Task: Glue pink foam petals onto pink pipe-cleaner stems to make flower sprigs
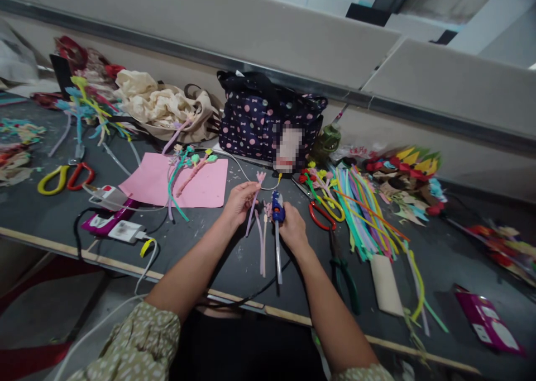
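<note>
A dark table (50,219) carries a spotted bag (268,118) at the back, a pink sheet (201,188) to the left and a fan of coloured pipe cleaners (364,213) to the right beside red-handled scissors (320,216). In the middle, the right hand (293,230) is wrapped around a blue glue gun (277,210), its clear stick (278,255) trailing toward the table edge. The left hand (240,199) pinches a small pink pipe-cleaner flower (260,179) between thumb and fingertips, just beside the gun's tip, though whether they touch is hard to tell.
</note>
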